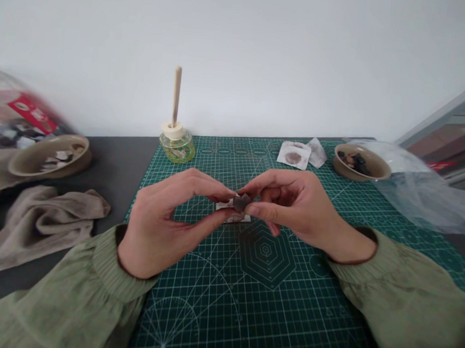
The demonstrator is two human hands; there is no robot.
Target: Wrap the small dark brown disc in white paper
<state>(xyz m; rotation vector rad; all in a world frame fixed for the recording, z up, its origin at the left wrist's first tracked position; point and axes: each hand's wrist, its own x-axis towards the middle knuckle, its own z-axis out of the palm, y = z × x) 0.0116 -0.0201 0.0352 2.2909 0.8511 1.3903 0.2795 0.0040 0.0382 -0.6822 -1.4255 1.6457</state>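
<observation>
Between the fingertips of both my hands is a small dark grey-brown piece (242, 202) with a jagged upper edge; its exact kind is not clear. My left hand (179, 213) pinches it from the left with thumb and fingers. From the right, my right hand (293, 206) grips it between thumb and forefinger, the other fingers curled. Just below and behind the piece, a white paper square (234, 216) with brownish marks shows partly, mostly covered by the fingers. A green cutting mat (264, 310) with white grid lines lies under both hands.
Two stained white papers (295, 155) lie at the back right, near a beige bowl (361, 162) of dark pieces and a clear plastic bag (430, 189). Leftward are a reed diffuser (177, 142), another bowl (83, 158) of pale pieces, a grey-brown cloth (54, 219) and a red-labelled bag (29, 111).
</observation>
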